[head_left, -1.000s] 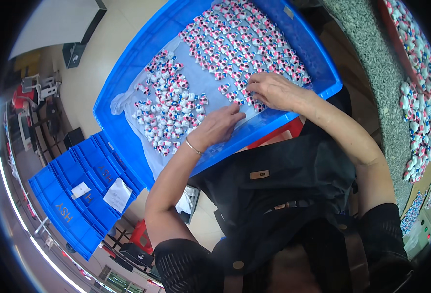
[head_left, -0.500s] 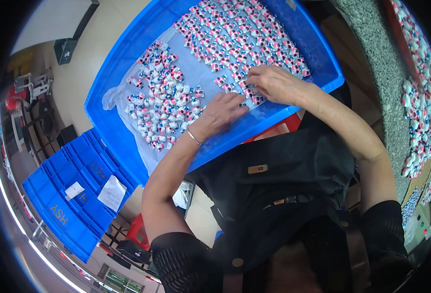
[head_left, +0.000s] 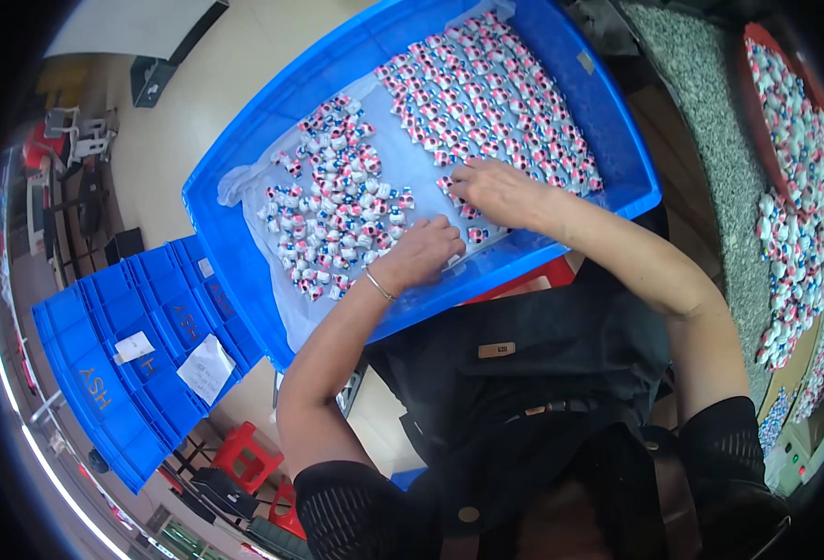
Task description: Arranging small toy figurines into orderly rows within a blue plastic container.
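A blue plastic crate [head_left: 617, 112] lies in front of me, lined with a thin white sheet [head_left: 388, 135]. On its right side, small pink, white and blue figurines [head_left: 486, 93] lie spread in close rows. A loose heap of the same figurines [head_left: 337, 210] covers the left side. My right hand [head_left: 500, 193] is at the near left end of the rows, fingertips pinched on a figurine. Nearer the front wall, my left hand [head_left: 423, 252], with a bracelet at the wrist, has its fingers curled together; what they hold is hidden.
Stacked blue crates [head_left: 141, 345] with paper labels stand at the left. To the right, a speckled stone ledge [head_left: 701, 140] runs beside a red container [head_left: 771, 121] and a large pile of figurines [head_left: 795, 271]. Red stools [head_left: 248, 457] stand at lower left.
The view has shifted, so the crate sits lower and further right. My right hand has moved left along the near rows. My left hand has drawn slightly back toward the crate's front wall.
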Demonstrator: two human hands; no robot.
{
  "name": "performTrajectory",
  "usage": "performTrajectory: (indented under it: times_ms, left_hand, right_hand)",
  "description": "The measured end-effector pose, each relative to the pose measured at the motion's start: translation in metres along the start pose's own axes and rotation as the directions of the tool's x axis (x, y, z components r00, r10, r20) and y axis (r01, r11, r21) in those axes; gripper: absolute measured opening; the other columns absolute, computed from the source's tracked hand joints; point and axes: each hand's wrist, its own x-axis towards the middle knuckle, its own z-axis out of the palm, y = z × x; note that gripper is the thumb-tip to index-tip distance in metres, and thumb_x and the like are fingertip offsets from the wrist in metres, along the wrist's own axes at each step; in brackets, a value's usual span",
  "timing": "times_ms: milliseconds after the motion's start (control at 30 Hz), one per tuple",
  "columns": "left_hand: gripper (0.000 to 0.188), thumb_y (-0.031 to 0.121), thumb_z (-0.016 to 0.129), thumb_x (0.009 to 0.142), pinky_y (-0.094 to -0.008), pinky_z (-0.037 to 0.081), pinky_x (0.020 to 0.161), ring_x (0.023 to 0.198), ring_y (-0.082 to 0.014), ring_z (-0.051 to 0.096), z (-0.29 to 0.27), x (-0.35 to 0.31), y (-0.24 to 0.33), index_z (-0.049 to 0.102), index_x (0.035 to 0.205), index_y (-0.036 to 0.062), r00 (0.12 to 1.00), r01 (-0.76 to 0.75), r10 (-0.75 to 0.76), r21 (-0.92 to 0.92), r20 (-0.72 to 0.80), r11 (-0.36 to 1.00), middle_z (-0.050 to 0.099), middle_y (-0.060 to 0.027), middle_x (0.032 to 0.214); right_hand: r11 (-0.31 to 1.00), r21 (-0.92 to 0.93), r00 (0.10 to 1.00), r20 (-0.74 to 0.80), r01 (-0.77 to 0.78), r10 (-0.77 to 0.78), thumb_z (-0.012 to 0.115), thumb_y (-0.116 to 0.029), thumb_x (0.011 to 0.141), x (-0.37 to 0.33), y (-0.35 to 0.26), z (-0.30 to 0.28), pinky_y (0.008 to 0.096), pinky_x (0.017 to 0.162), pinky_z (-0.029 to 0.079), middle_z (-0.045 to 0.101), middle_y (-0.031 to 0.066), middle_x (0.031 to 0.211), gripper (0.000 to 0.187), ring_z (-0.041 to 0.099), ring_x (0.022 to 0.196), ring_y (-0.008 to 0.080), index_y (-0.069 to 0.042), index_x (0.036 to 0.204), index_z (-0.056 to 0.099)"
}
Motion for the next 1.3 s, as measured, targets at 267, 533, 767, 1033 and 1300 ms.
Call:
performTrajectory:
  times_ms: [267, 533, 767, 1033, 1300]
  left_hand:
    - [0.034, -0.001, 0.063, 0.080, -0.0366, 0.043, 0.083, 0.096, -0.0247, 0.052, -0.012, -0.008, -0.008, 0.057, 0.112, 0.0089, 0.883, 0.051, -0.252, -0.451, -0.397, 0.891, 0.052, -0.0091, 0.097]
    - [0.027, 0.007, 0.060, 0.094, -0.0265, 0.047, 0.091, 0.104, -0.0114, 0.060, -0.002, 0.014, -0.041, 0.055, 0.121, 0.0031, 0.689, -0.057, -0.718, -0.995, -0.098, 0.080, 0.060, -0.0042, 0.109]
    - [0.034, 0.005, 0.058, 0.094, -0.0242, 0.044, 0.088, 0.094, -0.0077, 0.057, 0.000, 0.031, -0.040, 0.056, 0.127, 0.0038, 0.669, -0.073, -0.698, -0.957, -0.255, 0.280, 0.064, -0.0029, 0.105]
    - [0.035, -0.004, 0.052, 0.091, -0.0286, 0.045, 0.092, 0.105, -0.0148, 0.059, -0.003, 0.039, -0.044, 0.055, 0.124, 0.0038, 0.682, -0.354, -0.694, -0.934, -0.231, -0.037, 0.063, -0.0054, 0.108]
    - [0.030, -0.003, 0.057, 0.090, -0.0354, 0.044, 0.101, 0.115, -0.0210, 0.056, -0.008, 0.048, -0.027, 0.051, 0.120, 0.0016, 0.565, -0.418, -0.784, -0.908, -0.257, -0.004, 0.058, -0.0090, 0.116]
  right_hand:
    - [0.986, -0.167, 0.996, 0.082, -0.011, 0.025, 0.056, -0.010, 0.083, 0.020, 0.001, 0.021, 0.0399, 0.085, 0.051, 0.058, 0.0077, 0.105, 0.016, 0.058, 0.104, 0.0263, -0.004, 0.094, 0.067]
    - [0.992, -0.127, 0.987, 0.152, -0.022, 0.042, 0.056, -0.010, 0.084, 0.011, -0.002, 0.015, 0.0418, 0.087, 0.048, 0.057, 0.0072, 0.107, 0.022, 0.055, 0.107, 0.0258, -0.003, 0.103, 0.064]
    - [0.992, -0.103, 0.979, 0.178, -0.080, 0.097, 0.057, -0.008, 0.083, -0.001, -0.003, -0.004, 0.0383, 0.087, 0.047, 0.055, 0.0075, 0.117, 0.035, 0.054, 0.106, 0.0252, -0.002, 0.117, 0.062]
    - [0.936, 0.255, 0.970, 0.089, -0.243, 0.228, 0.062, -0.013, 0.085, 0.004, -0.003, -0.003, 0.0442, 0.079, 0.051, 0.064, 0.0161, 0.090, 0.023, 0.064, 0.090, 0.0334, 0.001, 0.103, 0.062]
    - [0.526, 0.625, 0.772, 0.207, -0.577, 0.601, 0.067, -0.018, 0.085, 0.031, -0.014, -0.003, 0.0423, 0.076, 0.052, 0.069, 0.0166, 0.086, 0.027, 0.068, 0.085, 0.0318, 0.001, 0.103, 0.060]
